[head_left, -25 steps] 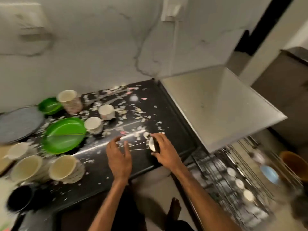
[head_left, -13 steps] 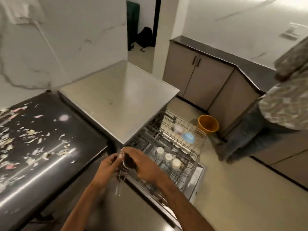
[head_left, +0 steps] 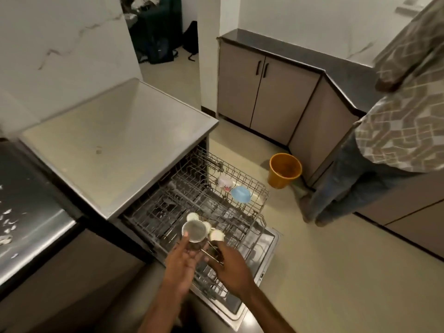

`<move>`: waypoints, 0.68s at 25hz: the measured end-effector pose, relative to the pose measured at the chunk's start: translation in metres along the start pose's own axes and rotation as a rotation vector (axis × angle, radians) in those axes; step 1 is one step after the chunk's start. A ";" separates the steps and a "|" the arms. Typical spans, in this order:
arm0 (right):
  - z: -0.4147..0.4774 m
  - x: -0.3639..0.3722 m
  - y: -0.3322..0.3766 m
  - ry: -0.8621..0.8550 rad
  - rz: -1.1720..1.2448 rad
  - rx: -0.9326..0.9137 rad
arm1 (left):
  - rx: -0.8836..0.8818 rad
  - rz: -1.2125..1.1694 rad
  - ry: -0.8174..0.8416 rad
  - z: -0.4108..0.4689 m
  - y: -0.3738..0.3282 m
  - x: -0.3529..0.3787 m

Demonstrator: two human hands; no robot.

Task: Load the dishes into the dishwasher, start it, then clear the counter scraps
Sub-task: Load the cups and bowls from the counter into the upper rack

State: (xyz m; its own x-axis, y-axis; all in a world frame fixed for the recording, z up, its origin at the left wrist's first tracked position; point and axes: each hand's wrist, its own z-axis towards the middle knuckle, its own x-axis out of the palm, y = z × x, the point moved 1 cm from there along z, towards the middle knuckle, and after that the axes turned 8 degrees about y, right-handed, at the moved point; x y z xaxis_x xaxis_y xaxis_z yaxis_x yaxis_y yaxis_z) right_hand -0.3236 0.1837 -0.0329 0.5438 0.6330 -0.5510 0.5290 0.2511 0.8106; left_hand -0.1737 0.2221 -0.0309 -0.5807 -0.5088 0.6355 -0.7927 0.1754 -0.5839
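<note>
- The dishwasher point(head_left: 115, 145) is standing open beside the counter point(head_left: 28, 207), with its door point(head_left: 266, 255) folded down and two wire racks pulled out over it.
- The left hand point(head_left: 183, 265) is holding a steel cup point(head_left: 194, 232) above the nearer rack point(head_left: 260, 225), its grip wrapped round the cup's side and the thumb resting at the rim.
- The right hand point(head_left: 231, 269) is pinching thin metal utensils point(head_left: 209, 254) just beside the cup; whether they are spoons or forks is too blurred to tell.
- The nearer rack is carrying three white cups point(head_left: 217, 235), which are sitting just beyond the steel cup.
- The farther rack point(head_left: 249, 181) is carrying a blue bowl point(head_left: 241, 193) and a patterned cup point(head_left: 224, 183) close together.
- Pale scraps point(head_left: 7, 224) are lying on the dark counter at the left edge.
- An orange bucket point(head_left: 284, 169) is standing on the floor near the cabinets, and another person point(head_left: 396, 131) is standing at the right.
</note>
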 end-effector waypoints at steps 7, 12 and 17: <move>0.051 -0.037 -0.046 -0.188 0.080 0.165 | -0.124 0.272 0.065 0.082 0.007 0.008; 0.112 -0.054 -0.107 -0.116 -0.005 0.256 | -0.139 0.344 0.031 0.169 0.013 0.001; 0.172 -0.054 -0.189 -0.175 0.202 0.407 | -0.174 0.405 -0.123 0.267 0.037 -0.009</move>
State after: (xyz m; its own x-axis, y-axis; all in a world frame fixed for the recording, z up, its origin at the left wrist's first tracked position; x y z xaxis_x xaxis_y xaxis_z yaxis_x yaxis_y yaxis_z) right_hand -0.3409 -0.0235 -0.1905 0.7450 0.4978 -0.4440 0.5943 -0.1931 0.7807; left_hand -0.1483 0.0087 -0.1933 -0.8323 -0.4646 0.3024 -0.5316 0.5143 -0.6729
